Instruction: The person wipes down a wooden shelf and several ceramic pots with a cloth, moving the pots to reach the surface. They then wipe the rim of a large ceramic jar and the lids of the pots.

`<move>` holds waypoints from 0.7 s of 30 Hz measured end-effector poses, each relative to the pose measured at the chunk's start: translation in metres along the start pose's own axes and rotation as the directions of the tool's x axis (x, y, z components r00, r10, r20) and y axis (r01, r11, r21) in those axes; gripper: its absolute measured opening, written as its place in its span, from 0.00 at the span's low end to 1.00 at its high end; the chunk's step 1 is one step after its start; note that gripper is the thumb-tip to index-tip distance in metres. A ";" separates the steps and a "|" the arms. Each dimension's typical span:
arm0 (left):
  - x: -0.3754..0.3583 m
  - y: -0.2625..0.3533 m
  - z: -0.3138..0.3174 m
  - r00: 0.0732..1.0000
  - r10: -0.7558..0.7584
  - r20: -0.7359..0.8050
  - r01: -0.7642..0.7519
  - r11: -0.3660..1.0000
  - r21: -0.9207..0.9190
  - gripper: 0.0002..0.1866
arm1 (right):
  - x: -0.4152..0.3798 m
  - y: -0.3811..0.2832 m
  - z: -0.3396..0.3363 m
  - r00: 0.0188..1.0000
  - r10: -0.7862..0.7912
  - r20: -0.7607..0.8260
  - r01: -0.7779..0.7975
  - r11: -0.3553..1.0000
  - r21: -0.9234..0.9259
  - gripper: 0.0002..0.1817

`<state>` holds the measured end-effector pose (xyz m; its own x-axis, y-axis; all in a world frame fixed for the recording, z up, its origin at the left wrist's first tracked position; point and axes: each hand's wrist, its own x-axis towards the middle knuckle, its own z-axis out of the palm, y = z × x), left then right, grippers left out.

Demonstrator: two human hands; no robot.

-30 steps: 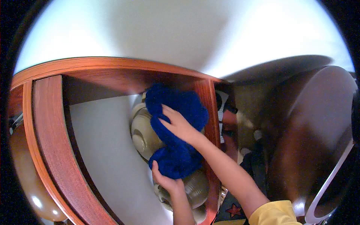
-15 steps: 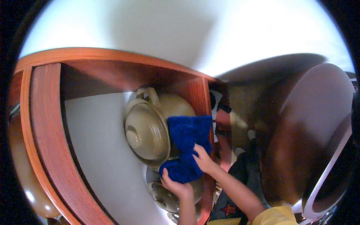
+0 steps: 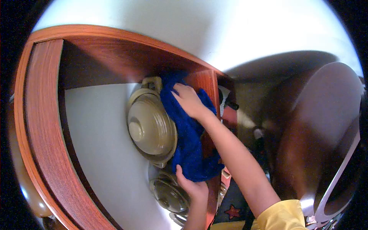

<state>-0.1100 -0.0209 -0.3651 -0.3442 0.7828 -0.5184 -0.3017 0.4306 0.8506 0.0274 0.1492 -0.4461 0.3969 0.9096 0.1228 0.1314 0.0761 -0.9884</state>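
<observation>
A blue cloth (image 3: 188,142) lies over the side of a large olive-tan lidded pot (image 3: 149,122) inside a reddish wooden cabinet. My right hand (image 3: 187,100) presses the cloth near the pot's upper handle, its fingers spread over the fabric. Lower down, my left hand (image 3: 193,186) grips the cloth's bottom edge, thumb in front and the other fingers hidden behind it. Below the large pot is a smaller pot with a glass lid (image 3: 168,194).
The cabinet's wooden frame (image 3: 44,96) curves along the left and top, with a divider (image 3: 205,82) right of the pot. A dark brown round-edged piece of furniture (image 3: 318,126) stands at the right. A pale wall (image 3: 161,23) rises behind.
My right hand has moved up and left along the pot, and the cloth now stretches up to the upper handle. My left hand has shifted slightly right, still at the cloth's lower edge.
</observation>
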 end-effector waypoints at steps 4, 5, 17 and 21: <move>-0.011 -0.004 0.006 1.000 0.003 0.014 -0.004 0.999 0.045 0.27 | 0.017 -0.009 -0.035 0.969 0.114 0.218 -0.126 0.991 0.043 0.27; -0.009 -0.006 0.008 0.999 0.019 0.027 -0.020 0.999 0.042 0.27 | 0.021 -0.002 -0.030 0.970 0.112 0.214 -0.123 0.991 0.042 0.27; 0.002 -0.018 0.015 0.996 0.073 -0.042 -0.072 0.997 0.014 0.24 | 0.040 0.064 -0.010 0.935 0.111 0.337 -0.203 0.946 0.252 0.30; -0.004 -0.015 0.020 0.995 0.080 -0.066 -0.076 0.996 0.054 0.24 | 0.000 0.072 -0.018 0.906 0.320 0.278 -0.424 0.687 0.591 0.27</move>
<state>-0.0867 -0.0211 -0.3741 -0.4252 0.7833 -0.4535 -0.2258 0.3934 0.8912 0.0536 0.1475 -0.5159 0.1490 0.9618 -0.2295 -0.6144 -0.0918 -0.7836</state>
